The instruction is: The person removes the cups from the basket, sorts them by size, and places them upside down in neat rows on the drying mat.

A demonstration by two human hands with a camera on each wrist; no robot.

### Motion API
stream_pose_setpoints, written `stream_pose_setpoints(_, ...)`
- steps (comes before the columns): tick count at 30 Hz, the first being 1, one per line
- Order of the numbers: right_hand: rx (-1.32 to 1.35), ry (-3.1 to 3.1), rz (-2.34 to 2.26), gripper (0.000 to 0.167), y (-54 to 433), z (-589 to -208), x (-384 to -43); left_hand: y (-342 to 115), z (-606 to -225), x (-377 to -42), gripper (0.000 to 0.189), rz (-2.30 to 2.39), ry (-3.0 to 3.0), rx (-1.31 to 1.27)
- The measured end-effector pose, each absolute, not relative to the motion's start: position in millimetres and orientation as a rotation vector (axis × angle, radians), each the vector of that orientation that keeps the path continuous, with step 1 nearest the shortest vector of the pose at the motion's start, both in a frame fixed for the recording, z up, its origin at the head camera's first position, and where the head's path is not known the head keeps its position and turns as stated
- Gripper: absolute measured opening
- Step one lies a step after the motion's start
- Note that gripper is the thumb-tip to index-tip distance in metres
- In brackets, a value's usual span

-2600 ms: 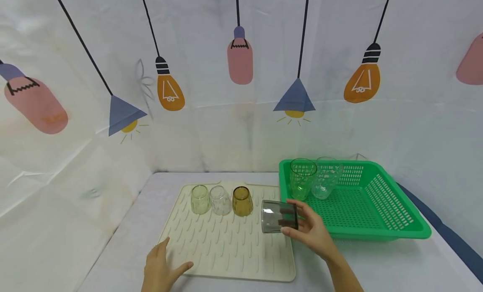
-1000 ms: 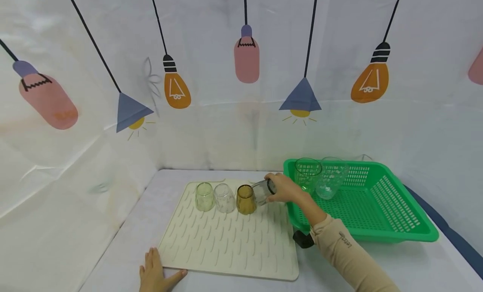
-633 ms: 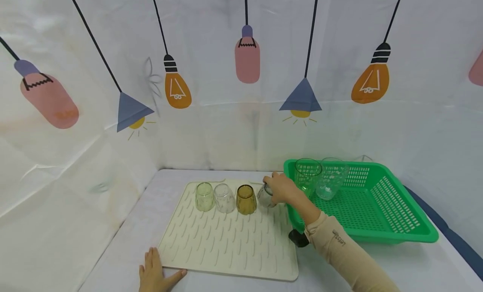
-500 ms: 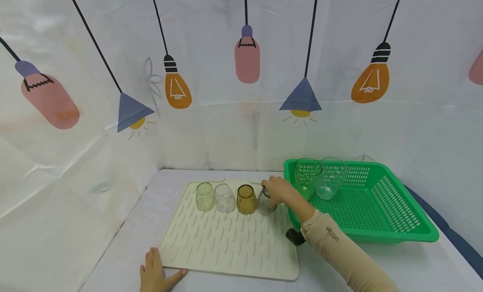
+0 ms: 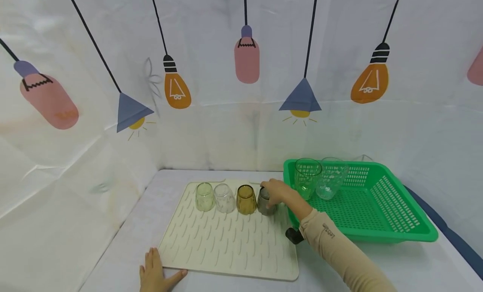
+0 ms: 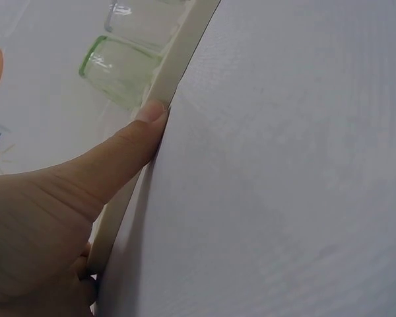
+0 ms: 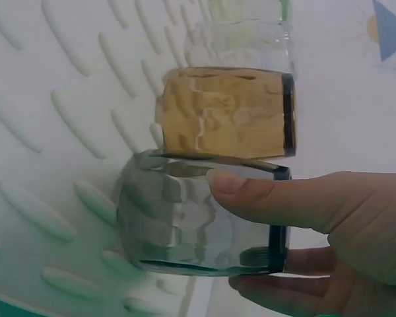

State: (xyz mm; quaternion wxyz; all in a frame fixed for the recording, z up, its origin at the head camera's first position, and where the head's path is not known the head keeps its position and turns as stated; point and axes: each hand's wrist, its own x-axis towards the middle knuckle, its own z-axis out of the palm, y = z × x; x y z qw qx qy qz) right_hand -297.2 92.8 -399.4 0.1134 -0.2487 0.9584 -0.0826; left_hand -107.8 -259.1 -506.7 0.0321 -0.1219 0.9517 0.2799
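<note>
Brought upright from its earlier tilt, the grey glass [image 7: 191,221] is now stood on the mat [image 5: 226,246], close beside the amber glass [image 5: 246,200]. It is gripped between thumb and fingers by the right hand [image 5: 281,193], by which part of it is hidden in the head view. Beyond the amber glass, a clear glass [image 5: 224,198] and a light-green glass [image 5: 204,197] are lined up. The mat's near-left corner is touched by the left hand [image 5: 155,274], its fingers straight, thumb laid along the edge. Two tall glasses [image 5: 306,181] are held in the green basket [image 5: 373,235], whose near-left corner is partly covered by the right sleeve [image 5: 336,250].
</note>
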Motion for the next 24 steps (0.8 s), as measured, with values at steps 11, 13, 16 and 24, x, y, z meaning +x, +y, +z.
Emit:
stream_pose_setpoints(11, -0.699, 2.846, -0.536, 0.088, 96, -397, -281, -263, -509, -109, 0.129, 0.865, 2.931, -0.384)
stream_pose_setpoints(13, -0.73, 2.857, -0.624, 0.083, 101, -396, -274, -263, -510, -109, 0.129, 0.86, 2.934, -0.387)
stream_pose_setpoints(16, -0.788, 2.868, -0.793, 0.078, 111, -393, -264, -263, -510, -108, 0.129, 0.858, 2.936, -0.39)
stream_pose_setpoints(24, -0.782, 3.055, -1.167, 0.064, 153, -380, -250, -262, -513, -109, 0.129, 0.878, 2.931, -0.379)
